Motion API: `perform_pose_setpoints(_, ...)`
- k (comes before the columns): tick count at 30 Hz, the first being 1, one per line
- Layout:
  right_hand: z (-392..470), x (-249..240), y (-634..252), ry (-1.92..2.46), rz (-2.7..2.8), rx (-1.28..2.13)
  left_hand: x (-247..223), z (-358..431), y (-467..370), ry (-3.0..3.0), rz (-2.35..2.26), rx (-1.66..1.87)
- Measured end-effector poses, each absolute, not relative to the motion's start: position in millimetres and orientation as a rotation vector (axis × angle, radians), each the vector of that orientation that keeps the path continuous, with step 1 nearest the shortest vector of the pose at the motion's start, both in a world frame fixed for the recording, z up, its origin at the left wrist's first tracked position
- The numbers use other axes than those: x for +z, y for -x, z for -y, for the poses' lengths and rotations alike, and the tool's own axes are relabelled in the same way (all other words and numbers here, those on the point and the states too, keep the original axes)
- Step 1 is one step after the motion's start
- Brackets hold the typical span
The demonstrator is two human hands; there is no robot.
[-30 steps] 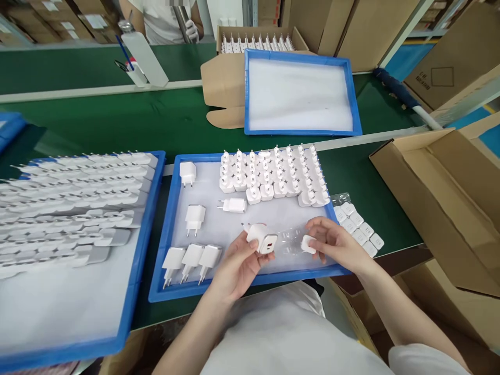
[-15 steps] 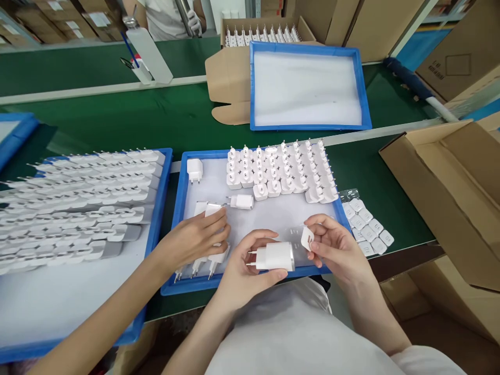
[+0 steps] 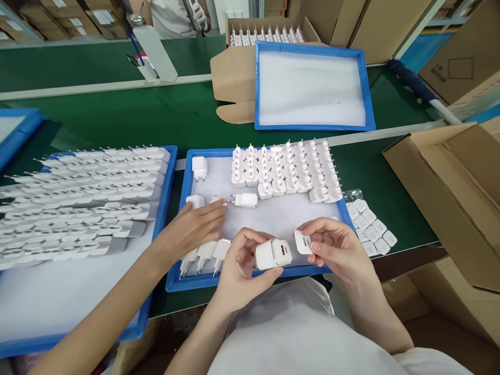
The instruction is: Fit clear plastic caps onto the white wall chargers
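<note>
My left hand [image 3: 242, 273] grips a white wall charger [image 3: 267, 255], its face with two port slots turned towards the right. Pinched in my right hand [image 3: 336, 245] is a small white square cover [image 3: 303, 242] with slots, just beside the charger and apart from it. Both hands are over the near edge of a blue-rimmed tray [image 3: 281, 216]. Inside it, rows of white chargers [image 3: 287, 166] stand with pins up, and one charger [image 3: 246, 200] lies on its side. Several more chargers [image 3: 206, 252] lie at the tray's near left.
Another person's hand [image 3: 199, 224] reaches into the tray from the left. A second tray [image 3: 172, 172] full of chargers is at left. Sheets of square covers [image 3: 371, 226] lie at right, near an open carton [image 3: 437, 198]. Behind is a blue-framed tray [image 3: 312, 88].
My left hand has turned the charger so its port face shows. The cover in my right hand has turned too. The other person's hand has let go of a charger and flattened.
</note>
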State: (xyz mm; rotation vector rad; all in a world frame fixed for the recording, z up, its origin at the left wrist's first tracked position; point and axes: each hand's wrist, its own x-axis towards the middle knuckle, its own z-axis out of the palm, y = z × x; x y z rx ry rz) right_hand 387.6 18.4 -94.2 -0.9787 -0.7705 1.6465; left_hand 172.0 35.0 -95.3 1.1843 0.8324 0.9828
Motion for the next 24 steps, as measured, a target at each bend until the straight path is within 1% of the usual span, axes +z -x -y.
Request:
perform_pose_setpoints(3, -18.1, -94.1, -386.0, 0.906, 0.853, 1.674, -97.2, -32.4, -170.4, -1.166, -0.700, 0.961)
perform_pose_setpoints(6, -16.5, -91.6, -384.8, 0.834, 0.924, 1.595, -98.5, -29.5, -168.0, -1.183, -0.670, 0.944)
perform_pose_setpoints(11, -6.5, -80.0, -381.0, 0.893, 1.148, 1.242, -99.8, -24.4, -163.0, -1.320, -0.677, 0.871)
perform_pose_setpoints(16, 0.4, -72.6, -371.1, 0.859, 1.629, 0.641, -98.0, -20.5, -161.7, -1.355, -0.577, 0.877)
perform_pose_setpoints(18, -0.2, -72.8, -366.3, 0.804, 1.767, 0.480, -96.9, -19.4, -161.0, -1.384, -0.555, 0.885)
perform_pose_setpoints(21, -1.9, -74.2, -361.0, 0.775, 1.863, 0.370, -95.9, -18.1, -159.1, -1.428, -0.544, 0.870)
perform_pose_setpoints(24, -2.4, -74.9, -359.3, 0.789, 1.898, 0.344, -95.7, -17.3, -157.9, -1.457, -0.531, 0.858)
